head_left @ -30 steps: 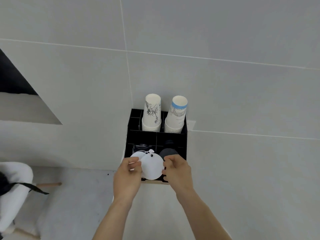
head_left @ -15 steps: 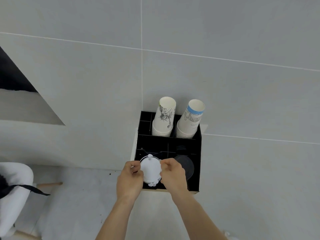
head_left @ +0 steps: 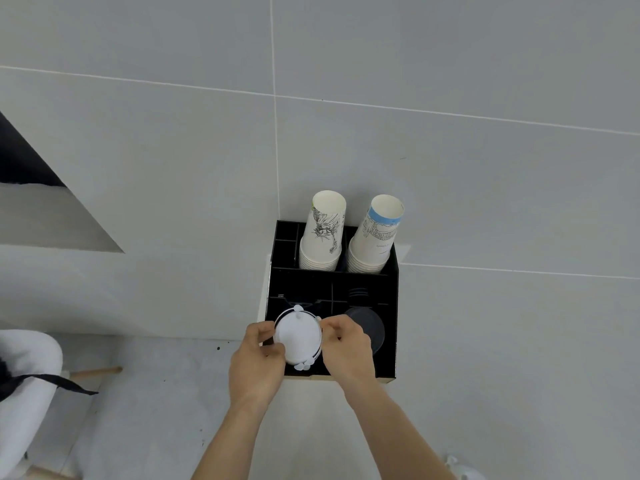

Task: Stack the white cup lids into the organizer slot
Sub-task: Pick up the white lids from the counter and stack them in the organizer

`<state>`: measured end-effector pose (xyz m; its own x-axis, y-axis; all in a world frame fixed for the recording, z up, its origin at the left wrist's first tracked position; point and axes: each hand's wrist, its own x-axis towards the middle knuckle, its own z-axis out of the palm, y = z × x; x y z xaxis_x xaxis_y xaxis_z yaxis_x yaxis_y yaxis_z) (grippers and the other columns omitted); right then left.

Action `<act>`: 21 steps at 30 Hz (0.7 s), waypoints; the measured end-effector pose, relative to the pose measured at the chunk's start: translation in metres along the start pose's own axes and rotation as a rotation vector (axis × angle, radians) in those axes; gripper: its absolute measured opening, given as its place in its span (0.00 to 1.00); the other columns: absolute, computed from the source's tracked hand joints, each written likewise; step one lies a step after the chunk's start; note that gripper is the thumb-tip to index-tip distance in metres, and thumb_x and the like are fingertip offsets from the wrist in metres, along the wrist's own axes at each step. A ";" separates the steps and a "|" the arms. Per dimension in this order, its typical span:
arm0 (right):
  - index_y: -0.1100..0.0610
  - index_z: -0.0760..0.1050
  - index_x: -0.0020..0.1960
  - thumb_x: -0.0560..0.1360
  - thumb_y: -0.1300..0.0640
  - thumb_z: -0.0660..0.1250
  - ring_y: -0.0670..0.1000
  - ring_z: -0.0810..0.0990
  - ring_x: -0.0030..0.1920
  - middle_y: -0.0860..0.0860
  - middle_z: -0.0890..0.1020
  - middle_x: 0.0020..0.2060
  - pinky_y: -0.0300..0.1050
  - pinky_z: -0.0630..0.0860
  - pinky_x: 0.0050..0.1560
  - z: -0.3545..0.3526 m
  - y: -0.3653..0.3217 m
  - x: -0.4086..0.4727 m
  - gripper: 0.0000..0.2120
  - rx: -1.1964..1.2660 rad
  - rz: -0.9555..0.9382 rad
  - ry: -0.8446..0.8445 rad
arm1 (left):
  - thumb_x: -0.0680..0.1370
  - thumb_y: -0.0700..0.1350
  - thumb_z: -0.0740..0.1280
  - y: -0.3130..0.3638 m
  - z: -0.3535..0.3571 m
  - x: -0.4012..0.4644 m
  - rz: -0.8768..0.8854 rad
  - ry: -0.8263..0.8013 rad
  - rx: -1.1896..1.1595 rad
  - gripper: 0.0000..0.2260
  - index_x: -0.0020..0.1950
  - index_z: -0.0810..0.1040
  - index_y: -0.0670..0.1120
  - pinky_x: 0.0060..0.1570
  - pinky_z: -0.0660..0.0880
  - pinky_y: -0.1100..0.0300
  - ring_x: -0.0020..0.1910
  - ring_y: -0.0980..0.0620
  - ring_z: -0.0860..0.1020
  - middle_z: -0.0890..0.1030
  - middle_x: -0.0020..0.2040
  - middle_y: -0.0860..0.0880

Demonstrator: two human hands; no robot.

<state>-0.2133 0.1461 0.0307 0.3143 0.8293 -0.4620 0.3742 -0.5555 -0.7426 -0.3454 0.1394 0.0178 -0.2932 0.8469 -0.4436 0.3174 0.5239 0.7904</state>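
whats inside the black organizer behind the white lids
In the black organizer, two stacks of upside-down paper cups stand in the back slots. Dark lids sit right of the white lids. What lies under the white lids is covered.

1. two stacks of paper cups stand upside down against the wall in front of me: the left stack [head_left: 322,233] has a black line drawing on it, the right stack [head_left: 375,237] a blue band near its top.
2. a dark lid [head_left: 369,329] lies near me, to the right, and more dark lids [head_left: 358,293] sit just behind it.
3. the wall [head_left: 450,185] is large grey tiles with pale joints.
4. at my far left i see a white chair [head_left: 24,386] with a black strap [head_left: 48,384] across it and a wooden leg [head_left: 97,372] showing.
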 end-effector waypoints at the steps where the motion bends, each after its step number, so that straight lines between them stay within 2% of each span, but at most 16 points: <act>1: 0.52 0.82 0.59 0.81 0.56 0.61 0.53 0.84 0.50 0.50 0.87 0.52 0.49 0.81 0.51 -0.002 0.001 -0.001 0.12 0.013 -0.006 0.009 | 0.75 0.36 0.62 0.001 -0.001 -0.001 0.004 0.008 -0.002 0.17 0.56 0.74 0.57 0.43 0.72 0.59 0.51 0.52 0.80 0.81 0.54 0.58; 3: 0.49 0.82 0.55 0.80 0.55 0.62 0.53 0.86 0.49 0.48 0.87 0.50 0.54 0.84 0.55 -0.010 0.004 -0.003 0.11 0.068 -0.011 0.022 | 0.75 0.36 0.63 0.002 -0.002 -0.005 0.026 0.032 -0.006 0.17 0.56 0.75 0.56 0.43 0.72 0.59 0.50 0.53 0.80 0.81 0.54 0.58; 5: 0.47 0.82 0.52 0.79 0.55 0.63 0.52 0.87 0.46 0.48 0.87 0.47 0.59 0.85 0.54 -0.024 0.010 -0.005 0.09 0.136 0.010 0.029 | 0.75 0.36 0.63 0.003 -0.001 -0.013 0.064 0.084 -0.029 0.16 0.55 0.77 0.55 0.40 0.72 0.62 0.48 0.60 0.80 0.82 0.52 0.58; 6: 0.48 0.82 0.52 0.80 0.56 0.63 0.51 0.87 0.44 0.49 0.87 0.46 0.59 0.86 0.53 -0.034 0.014 -0.007 0.09 0.175 0.035 0.029 | 0.76 0.36 0.63 0.004 0.001 -0.018 0.084 0.110 -0.045 0.15 0.54 0.78 0.55 0.39 0.72 0.64 0.47 0.63 0.79 0.83 0.51 0.57; 8: 0.52 0.82 0.51 0.81 0.59 0.63 0.50 0.84 0.39 0.53 0.87 0.44 0.57 0.86 0.49 -0.058 0.025 -0.013 0.09 0.237 0.076 0.042 | 0.76 0.36 0.64 0.003 0.010 -0.031 0.106 0.109 -0.066 0.14 0.53 0.79 0.54 0.39 0.72 0.66 0.46 0.64 0.80 0.84 0.49 0.56; 13: 0.54 0.82 0.51 0.80 0.57 0.63 0.53 0.85 0.39 0.53 0.87 0.41 0.54 0.86 0.46 -0.110 0.078 -0.026 0.08 0.227 0.169 0.123 | 0.78 0.41 0.65 -0.010 0.061 -0.070 0.094 -0.121 0.028 0.11 0.53 0.79 0.57 0.45 0.75 0.60 0.47 0.58 0.82 0.85 0.48 0.58; 18: 0.53 0.80 0.53 0.81 0.57 0.61 0.53 0.83 0.36 0.55 0.86 0.43 0.56 0.86 0.45 -0.153 0.141 -0.046 0.09 0.218 0.290 0.176 | 0.78 0.46 0.64 -0.022 0.113 -0.113 0.050 -0.288 0.135 0.09 0.53 0.80 0.58 0.43 0.77 0.58 0.43 0.54 0.83 0.85 0.48 0.55; 21: 0.51 0.80 0.53 0.79 0.57 0.60 0.57 0.86 0.40 0.52 0.86 0.43 0.60 0.86 0.52 -0.173 0.179 -0.059 0.11 0.170 0.340 0.214 | 0.78 0.47 0.64 -0.031 0.137 -0.138 0.034 -0.375 0.193 0.09 0.55 0.80 0.57 0.49 0.79 0.57 0.45 0.54 0.83 0.84 0.50 0.54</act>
<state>-0.0142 -0.0121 0.0089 0.5750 0.5596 -0.5968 0.0745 -0.7623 -0.6429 -0.1917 0.0187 -0.0036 0.0572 0.8197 -0.5699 0.4948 0.4725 0.7293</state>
